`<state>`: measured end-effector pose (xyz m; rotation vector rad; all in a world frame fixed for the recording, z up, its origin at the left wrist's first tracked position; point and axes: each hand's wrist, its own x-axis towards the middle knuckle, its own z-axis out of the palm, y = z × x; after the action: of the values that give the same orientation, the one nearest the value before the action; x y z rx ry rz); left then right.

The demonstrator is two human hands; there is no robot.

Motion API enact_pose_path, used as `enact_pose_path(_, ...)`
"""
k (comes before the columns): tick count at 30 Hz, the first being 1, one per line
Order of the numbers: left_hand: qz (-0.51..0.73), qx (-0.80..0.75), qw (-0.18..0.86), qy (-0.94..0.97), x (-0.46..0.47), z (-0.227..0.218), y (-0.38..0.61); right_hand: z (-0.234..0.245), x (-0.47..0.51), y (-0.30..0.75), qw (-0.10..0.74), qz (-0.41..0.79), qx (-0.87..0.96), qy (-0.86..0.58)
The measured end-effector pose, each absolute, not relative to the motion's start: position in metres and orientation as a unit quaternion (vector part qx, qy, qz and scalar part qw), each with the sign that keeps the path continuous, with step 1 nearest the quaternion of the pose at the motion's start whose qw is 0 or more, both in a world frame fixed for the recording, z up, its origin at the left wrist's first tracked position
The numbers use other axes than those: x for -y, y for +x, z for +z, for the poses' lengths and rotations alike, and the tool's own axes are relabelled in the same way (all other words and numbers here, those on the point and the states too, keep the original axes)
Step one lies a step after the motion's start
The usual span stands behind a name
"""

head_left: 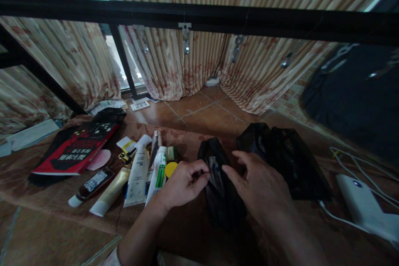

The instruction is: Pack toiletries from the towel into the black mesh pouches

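Observation:
A dark, soft black pouch [222,212] lies in front of me, with a greyish, shiny item [214,170] showing at its opening. My left hand [183,181] is closed, thumb and index finger pinching at the pouch's left edge. On the other side my right hand [262,185] is open, its thumb and fingers apart beside the pouch. Just left of my left hand are a green-and-white tube [159,170], a larger white tube [138,174] and a round yellow lid [171,169]. Behind my right hand rest other black pouches [293,158].
Further left lie a gold tube [110,193], a dark bottle with a white cap [93,185], a pink round item [99,159] and a red-and-black book [76,149]. A white device [358,199] with cables sits at right. A black rail [199,18] crosses before the curtains.

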<state>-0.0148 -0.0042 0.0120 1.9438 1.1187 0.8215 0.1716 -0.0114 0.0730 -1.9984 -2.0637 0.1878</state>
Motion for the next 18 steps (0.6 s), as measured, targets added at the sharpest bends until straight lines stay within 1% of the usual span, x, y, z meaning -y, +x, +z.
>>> enact_pose_path(9, 0.337, -0.432, 0.359, 0.756, 0.003, 0.012, -0.015, 0.059, 0.002, 0.168, 0.0, 0.124, 0.713, -0.691)
enact_pose_path(15, 0.339, -0.43, 0.358, 0.756, 0.004, 0.012, -0.017, 0.052, -0.004, 0.173, 0.008, 0.124, 0.724, -0.678)
enact_pose_path(18, 0.344, -0.449, 0.341, 0.751, 0.005, 0.01, -0.015, 0.05, -0.004, 0.174, 0.017, 0.134, 0.732, -0.668)
